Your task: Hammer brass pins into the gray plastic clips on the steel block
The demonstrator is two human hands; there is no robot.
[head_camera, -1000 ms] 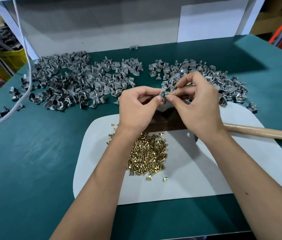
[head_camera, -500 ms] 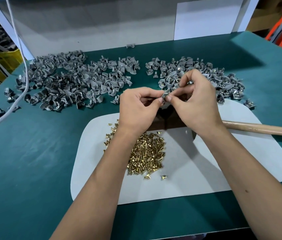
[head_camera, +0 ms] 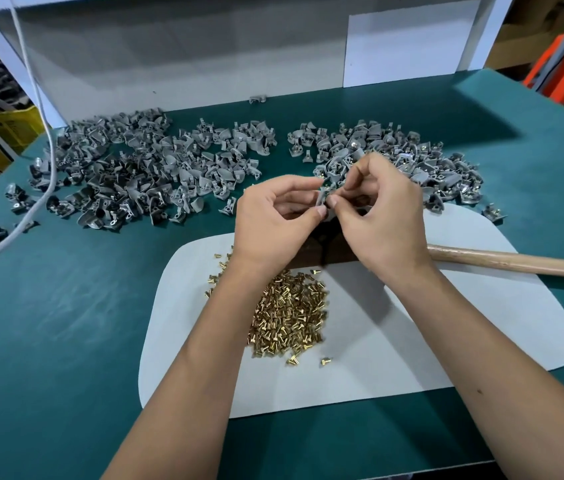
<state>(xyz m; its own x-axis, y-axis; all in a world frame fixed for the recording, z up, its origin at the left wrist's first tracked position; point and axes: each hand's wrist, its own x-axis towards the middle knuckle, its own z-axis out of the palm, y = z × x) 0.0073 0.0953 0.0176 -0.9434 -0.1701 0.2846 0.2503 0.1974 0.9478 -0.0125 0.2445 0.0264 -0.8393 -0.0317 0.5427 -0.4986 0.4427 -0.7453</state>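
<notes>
Your left hand and right hand pinch one gray clip above the steel block — a slip of the fingers could drop it among the brass pins.

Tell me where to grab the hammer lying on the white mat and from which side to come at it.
Grip the wooden handle with the right hand, coming down from above on the right. The handle lies flat across the white mat and runs out to the right, bare and free. The head end is hidden beneath both hands, so it probably cannot be reached cleanly.
</notes>
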